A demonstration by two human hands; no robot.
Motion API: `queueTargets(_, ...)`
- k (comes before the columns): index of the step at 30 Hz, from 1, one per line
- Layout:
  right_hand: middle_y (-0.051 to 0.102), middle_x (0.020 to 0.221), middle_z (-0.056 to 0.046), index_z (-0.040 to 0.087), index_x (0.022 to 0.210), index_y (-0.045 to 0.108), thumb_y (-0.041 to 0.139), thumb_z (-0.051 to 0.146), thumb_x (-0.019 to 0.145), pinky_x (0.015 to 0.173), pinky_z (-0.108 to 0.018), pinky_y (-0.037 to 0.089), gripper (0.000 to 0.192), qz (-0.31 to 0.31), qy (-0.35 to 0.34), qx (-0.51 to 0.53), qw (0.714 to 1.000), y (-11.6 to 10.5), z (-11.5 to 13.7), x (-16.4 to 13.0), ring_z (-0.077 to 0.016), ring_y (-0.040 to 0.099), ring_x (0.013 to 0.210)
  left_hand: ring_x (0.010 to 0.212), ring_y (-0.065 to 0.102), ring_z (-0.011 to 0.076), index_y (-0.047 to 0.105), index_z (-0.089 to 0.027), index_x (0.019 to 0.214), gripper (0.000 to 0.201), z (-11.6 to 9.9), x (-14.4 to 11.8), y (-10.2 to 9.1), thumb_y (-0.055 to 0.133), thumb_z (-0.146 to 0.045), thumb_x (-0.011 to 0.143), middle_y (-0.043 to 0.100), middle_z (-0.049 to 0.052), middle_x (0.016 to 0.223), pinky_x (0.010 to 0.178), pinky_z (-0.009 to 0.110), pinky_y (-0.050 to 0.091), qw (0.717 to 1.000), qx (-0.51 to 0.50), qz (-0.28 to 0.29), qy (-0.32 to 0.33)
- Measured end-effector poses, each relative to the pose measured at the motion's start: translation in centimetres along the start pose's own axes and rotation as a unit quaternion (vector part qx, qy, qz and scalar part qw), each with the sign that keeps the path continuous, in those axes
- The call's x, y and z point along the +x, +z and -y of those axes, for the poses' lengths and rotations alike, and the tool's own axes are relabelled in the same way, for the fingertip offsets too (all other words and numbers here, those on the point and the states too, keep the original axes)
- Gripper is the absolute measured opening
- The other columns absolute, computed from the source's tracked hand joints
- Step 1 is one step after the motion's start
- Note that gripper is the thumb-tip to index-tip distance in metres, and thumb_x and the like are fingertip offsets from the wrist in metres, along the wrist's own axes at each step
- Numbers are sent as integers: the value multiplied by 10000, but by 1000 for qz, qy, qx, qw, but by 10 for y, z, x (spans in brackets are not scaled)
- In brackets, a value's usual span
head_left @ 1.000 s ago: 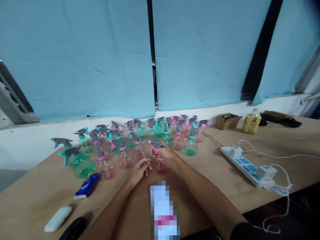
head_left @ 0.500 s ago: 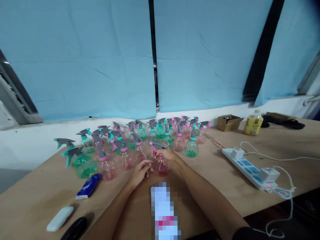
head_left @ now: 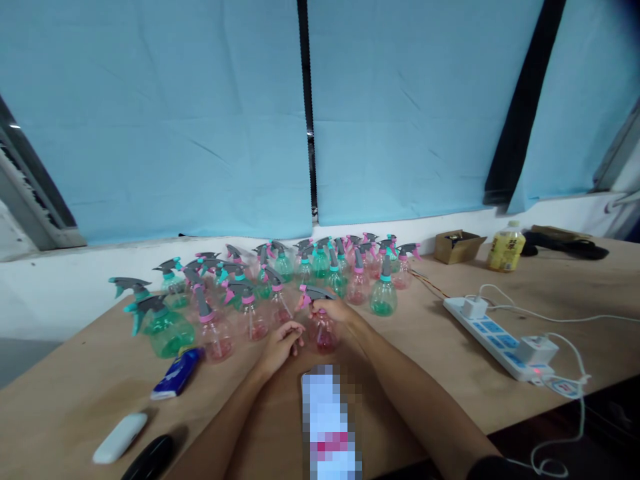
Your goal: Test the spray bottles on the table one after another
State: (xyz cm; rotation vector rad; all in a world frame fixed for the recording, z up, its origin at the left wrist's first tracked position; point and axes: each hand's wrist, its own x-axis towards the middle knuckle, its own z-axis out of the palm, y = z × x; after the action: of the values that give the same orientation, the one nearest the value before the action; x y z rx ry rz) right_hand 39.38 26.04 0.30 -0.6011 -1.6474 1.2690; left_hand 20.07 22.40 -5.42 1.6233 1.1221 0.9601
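Observation:
My right hand [head_left: 331,309] is closed round the neck of a pink spray bottle [head_left: 324,337], just under its grey and pink trigger head. The bottle stands upright on the table with some pink-red liquid inside. My left hand [head_left: 281,347] rests at the table just left of that bottle, fingers loosely curled and apart, with nothing in it. Behind my hands stand several more spray bottles, pink and green, among them a pink one [head_left: 256,325] and a green one [head_left: 383,297]. A phone [head_left: 327,420], blurred out, lies in front of me.
At left lie a blue packet [head_left: 177,375], a white case [head_left: 120,438] and a black object [head_left: 149,459]. To the right are a power strip [head_left: 493,340] with chargers and cables, a small cardboard box [head_left: 457,248] and a yellow drink bottle [head_left: 506,248]. Blue curtains hang behind the table.
My right hand's fingers have shifted slightly at the bottle's neck and trigger. The bottle stays in place, and my left hand is almost unmoved.

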Motion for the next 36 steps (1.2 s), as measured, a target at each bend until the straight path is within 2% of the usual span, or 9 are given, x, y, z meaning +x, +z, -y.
queueTargets(10,613,624,8,187,697,668,519,185,616,559,-227,417,170,-7,-6,8,1000,2,-1,-1,-128,552,571,446,512,91,623,-183,883,282,1,0,-1,560,-451,820,610,-24,635,434,195,294,1000,6,2,4)
queueTargets(14,610,628,15,191,744,679,532,162,619,522,-216,390,195,-30,8,-12,999,0,-6,-1,-122,540,555,435,506,90,623,-187,877,275,3,1,0,560,-449,820,609,-28,630,439,199,304,1000,3,2,7)
queueTargets(19,600,618,18,192,687,654,521,149,623,533,-220,396,154,-28,-21,0,999,4,-4,-2,-119,526,556,442,511,90,626,-188,886,283,3,1,0,558,-456,827,612,-25,638,435,196,297,1000,7,3,8)
queueTargets(22,598,632,13,195,638,624,523,146,631,560,-225,417,112,-56,-19,9,998,8,-5,-3,-126,538,593,446,515,86,624,-185,894,272,1,-1,0,550,-440,837,610,-25,641,435,194,295,1000,11,6,9)
queueTargets(26,564,608,27,206,761,651,535,167,671,512,-219,389,152,-125,4,-22,992,12,-16,1,-119,494,542,438,516,85,607,-183,893,265,1,0,-1,542,-435,843,611,-26,634,430,193,297,1000,1,2,10)
queueTargets(28,539,594,36,209,822,651,528,199,719,502,-224,383,160,-175,-14,-59,983,16,-20,4,-118,464,513,433,513,83,596,-184,895,267,3,1,-1,543,-441,845,613,-28,634,430,192,301,1000,-5,-2,10)
queueTargets(30,566,643,27,209,888,642,526,222,762,545,-238,409,172,-238,-64,-115,962,21,-23,5,-128,487,548,434,509,81,599,-183,908,280,4,2,-2,546,-451,846,618,-29,640,434,191,307,1000,-4,-1,11)
queueTargets(33,649,871,-25,207,1089,596,543,238,796,708,-281,457,299,-328,-141,-208,911,27,-24,6,-171,577,741,447,513,85,617,-179,943,317,3,1,-2,546,-472,846,650,-14,674,439,196,316,1000,7,10,14)
queueTargets(36,623,1083,-78,195,1231,510,544,214,786,894,-350,424,446,-352,-198,-271,874,29,-24,4,-218,570,979,459,523,93,621,-176,974,354,-1,-1,-1,540,-494,844,689,11,722,444,203,325,1000,13,14,11)
